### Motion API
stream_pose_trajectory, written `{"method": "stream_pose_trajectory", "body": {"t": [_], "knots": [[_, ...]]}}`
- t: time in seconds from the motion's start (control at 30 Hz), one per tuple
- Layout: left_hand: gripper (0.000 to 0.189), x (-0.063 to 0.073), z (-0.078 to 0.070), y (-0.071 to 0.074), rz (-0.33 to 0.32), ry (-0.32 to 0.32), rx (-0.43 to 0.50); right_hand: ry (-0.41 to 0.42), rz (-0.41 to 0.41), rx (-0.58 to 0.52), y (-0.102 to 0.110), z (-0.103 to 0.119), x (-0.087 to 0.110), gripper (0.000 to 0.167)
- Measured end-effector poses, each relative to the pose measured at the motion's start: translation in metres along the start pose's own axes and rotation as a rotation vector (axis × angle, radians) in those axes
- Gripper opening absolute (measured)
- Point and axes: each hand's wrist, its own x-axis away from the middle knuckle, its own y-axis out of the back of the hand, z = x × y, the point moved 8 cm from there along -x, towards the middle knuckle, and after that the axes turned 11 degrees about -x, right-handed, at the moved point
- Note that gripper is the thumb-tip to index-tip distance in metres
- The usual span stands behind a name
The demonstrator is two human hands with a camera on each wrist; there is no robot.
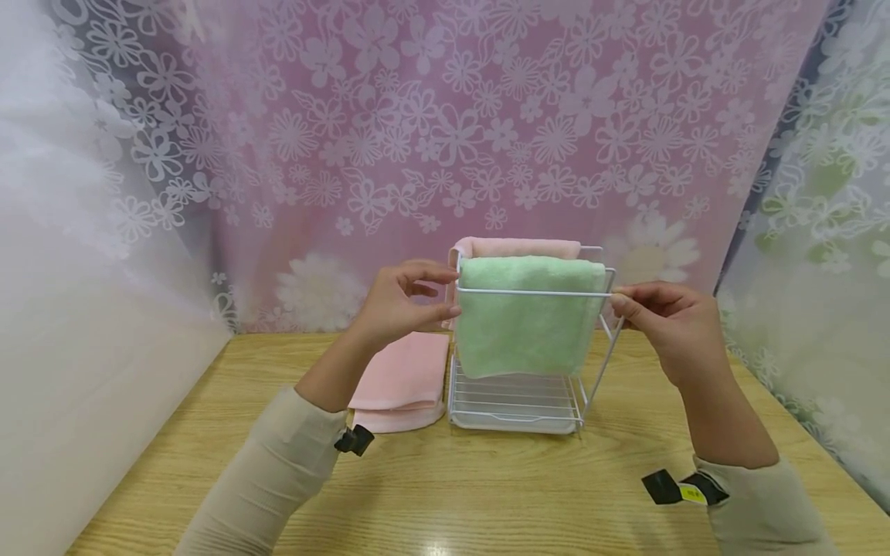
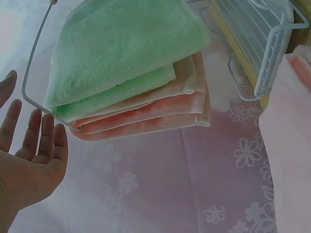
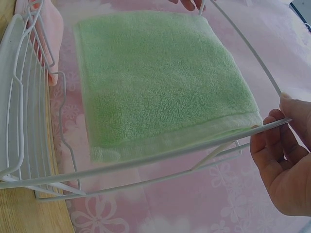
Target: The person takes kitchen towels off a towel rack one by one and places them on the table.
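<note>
A white wire rack (image 1: 535,293) stands on the table, with a green towel (image 1: 524,332) draped over an upper bar. Behind it on the rack hangs a pink towel (image 1: 524,246); the left wrist view shows its folded layers. My right hand (image 1: 677,328) pinches the front right top corner of the rack between thumb and fingers. At the opposite corner, my left hand (image 1: 392,305) holds its thumb and fingers apart, fingertips at the frame. In the left wrist view the left palm (image 2: 34,177) encloses nothing.
Folded pink towels (image 1: 406,374) lie on the wooden table (image 1: 445,502) just left of the rack. A shallow translucent tray (image 1: 514,426) sits under the rack's bottom wires. Flowered curtains (image 1: 417,154) hang behind and at the sides.
</note>
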Motion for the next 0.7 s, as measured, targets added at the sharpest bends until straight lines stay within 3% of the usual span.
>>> {"method": "stream_pose_trajectory", "body": {"t": [0.27, 0.7], "knots": [[0.037, -0.007, -0.009, -0.001, 0.025, -0.018, -0.09, 0.0, 0.004, 0.011, 0.0, 0.0, 0.0, 0.008], [0.035, -0.024, -0.02, 0.0, 0.033, -0.037, -0.141, 0.002, 0.017, -0.001, -0.001, 0.001, 0.0, 0.009]]}}
